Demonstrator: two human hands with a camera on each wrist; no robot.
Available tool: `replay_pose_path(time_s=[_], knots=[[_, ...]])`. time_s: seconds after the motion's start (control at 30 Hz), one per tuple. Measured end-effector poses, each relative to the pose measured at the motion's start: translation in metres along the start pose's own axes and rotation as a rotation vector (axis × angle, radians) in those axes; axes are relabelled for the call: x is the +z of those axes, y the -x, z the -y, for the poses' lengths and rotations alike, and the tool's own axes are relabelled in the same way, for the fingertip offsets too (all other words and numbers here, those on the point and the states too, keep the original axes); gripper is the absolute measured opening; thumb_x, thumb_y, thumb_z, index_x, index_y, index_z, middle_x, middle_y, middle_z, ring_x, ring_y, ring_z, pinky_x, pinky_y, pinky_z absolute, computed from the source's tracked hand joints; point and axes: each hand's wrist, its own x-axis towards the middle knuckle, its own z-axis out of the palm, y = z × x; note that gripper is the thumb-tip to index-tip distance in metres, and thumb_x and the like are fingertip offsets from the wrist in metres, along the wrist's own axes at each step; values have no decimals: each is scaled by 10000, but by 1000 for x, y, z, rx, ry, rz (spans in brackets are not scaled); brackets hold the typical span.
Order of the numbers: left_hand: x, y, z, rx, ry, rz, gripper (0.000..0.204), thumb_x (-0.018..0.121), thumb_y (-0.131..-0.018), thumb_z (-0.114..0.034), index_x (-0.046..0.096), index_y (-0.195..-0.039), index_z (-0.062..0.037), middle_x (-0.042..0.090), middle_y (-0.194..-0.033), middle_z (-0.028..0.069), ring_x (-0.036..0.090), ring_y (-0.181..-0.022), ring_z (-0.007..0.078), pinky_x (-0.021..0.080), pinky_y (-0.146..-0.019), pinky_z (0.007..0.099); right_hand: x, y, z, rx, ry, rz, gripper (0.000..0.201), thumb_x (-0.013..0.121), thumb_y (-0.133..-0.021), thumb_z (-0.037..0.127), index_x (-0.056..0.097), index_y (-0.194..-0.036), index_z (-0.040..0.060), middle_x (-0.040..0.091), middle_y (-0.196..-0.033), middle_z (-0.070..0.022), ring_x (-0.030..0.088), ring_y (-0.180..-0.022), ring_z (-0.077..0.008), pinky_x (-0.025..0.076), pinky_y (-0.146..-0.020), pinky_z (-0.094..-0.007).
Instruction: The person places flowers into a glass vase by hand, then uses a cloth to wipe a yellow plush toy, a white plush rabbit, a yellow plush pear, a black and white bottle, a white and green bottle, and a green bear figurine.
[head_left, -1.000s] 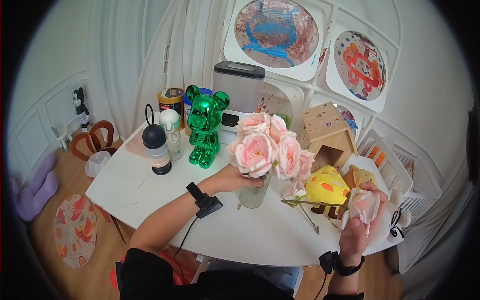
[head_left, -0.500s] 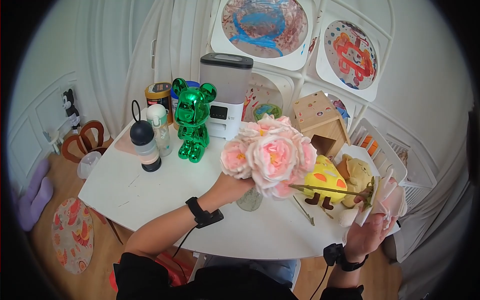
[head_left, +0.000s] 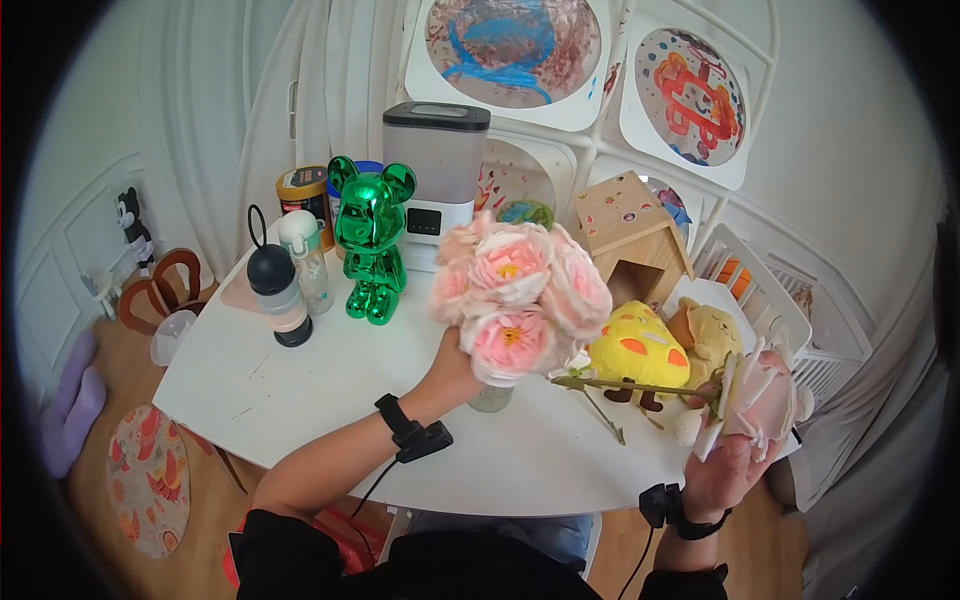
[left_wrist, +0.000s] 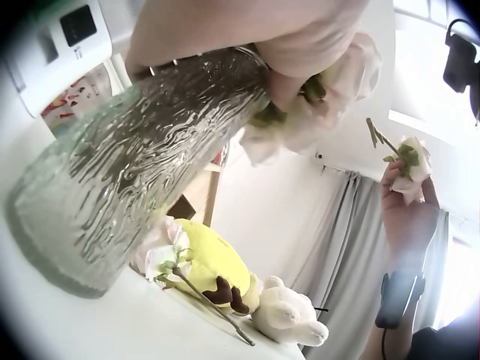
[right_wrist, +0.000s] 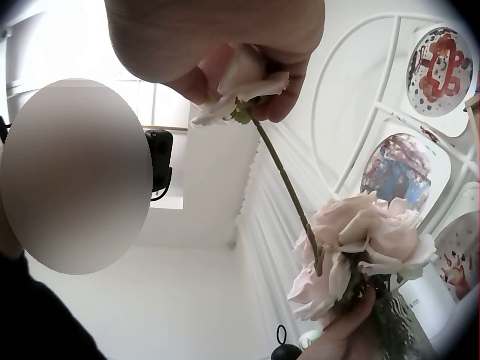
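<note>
My left hand grips the neck of a textured glass vase standing on the table. Several pink roses crowd above its mouth and partly cover the hand in the head view. Off to the right, my right hand holds a single pink rose by its bloom, fingers around the petals. Its stem points left toward the bunch, and the stem's end overlaps the blooms in the right wrist view. Another rose lies on the table beside the vase, its stem stretched toward the front.
Behind the lying rose sit a yellow plush toy, a tan plush and a wooden house. A shiny green bear figure, a dark-capped bottle and a grey-white dispenser stand on the left and back of the table.
The bunch in the vase has turned, showing different blooms. My right hand has moved slightly right and tipped its rose, so the bloom now faces right. The head view has shifted a little.
</note>
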Motion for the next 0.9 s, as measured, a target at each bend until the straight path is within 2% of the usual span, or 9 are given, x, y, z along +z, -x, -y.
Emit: replay_pose_path(time_s=[0.07,0.23,0.33,0.63,0.7,0.73,0.8,0.83,0.9], knots=[[11,7,-7,16,-462,-97,456,699,-927,-170,561,-1341,-39,610,-1304,117,566,-1249,274,435,-1081,378,1,1,1,-1,23,3,710,776,-824,462,456,-1323,73,430,-1358,-146,593,-1124,-266,629,-770,-388],[3,12,-20,22,-411,-25,404,691,-932,-126,574,-1317,-82,603,-1318,88,569,-1225,234,452,-1063,383,-5,-5,-1,5,1,-20,711,779,-824,461,456,-1324,71,432,-1360,-138,601,-1112,-275,617,-782,-420],[-7,11,-1,121,-491,20,402,678,-931,-159,590,-1313,-71,598,-1354,136,561,-1252,317,443,-1073,402,-4,-8,2,-3,-54,-39,716,787,-823,446,450,-1337,81,429,-1366,-136,602,-1116,-285,619,-778,-413],[-3,20,-9,161,-546,-75,423,683,-894,-102,553,-1294,-53,596,-1287,139,573,-1214,314,454,-1057,427,-8,-10,6,-9,-27,-22,767,797,-815,445,427,-1381,82,417,-1409,-142,602,-1128,-286,619,-773,-410],[-3,19,-26,-67,146,-389,514,668,-888,-77,464,-1359,-49,529,-1352,122,543,-1247,270,456,-1055,413,-10,-14,6,-18,-23,-31,770,794,-818,445,425,-1385,77,420,-1415,-145,601,-1129,-287,616,-777,-413],[-9,17,-35,-67,145,-385,514,668,-888,-77,464,-1359,-49,529,-1352,122,543,-1247,270,456,-1055,413,-11,-16,6,-25,-20,-39,773,790,-820,444,423,-1389,72,422,-1421,-149,600,-1130,-289,613,-781,-417],[-27,9,-60,-30,647,-601,620,672,-883,-86,371,-1424,-53,423,-1432,115,490,-1302,239,449,-1061,382,-10,-23,7,-46,-33,-37,789,788,-823,443,416,-1406,63,425,-1432,-157,602,-1128,-291,610,-785,-422],[-31,3,-76,-30,643,-605,620,672,-883,-86,371,-1424,-53,423,-1432,115,490,-1302,239,449,-1061,382,-7,-29,7,-68,-48,-30,805,785,-826,442,408,-1422,54,427,-1442,-165,603,-1126,-294,607,-789,-426],[-35,-9,-109,232,-54,-486,717,699,-859,-93,324,-1469,-51,357,-1476,116,455,-1344,248,429,-1087,368,16,-51,16,-158,-75,-14,792,758,-866,384,372,-1462,33,470,-1420,-182,623,-1081,-312,591,-805,-414]])
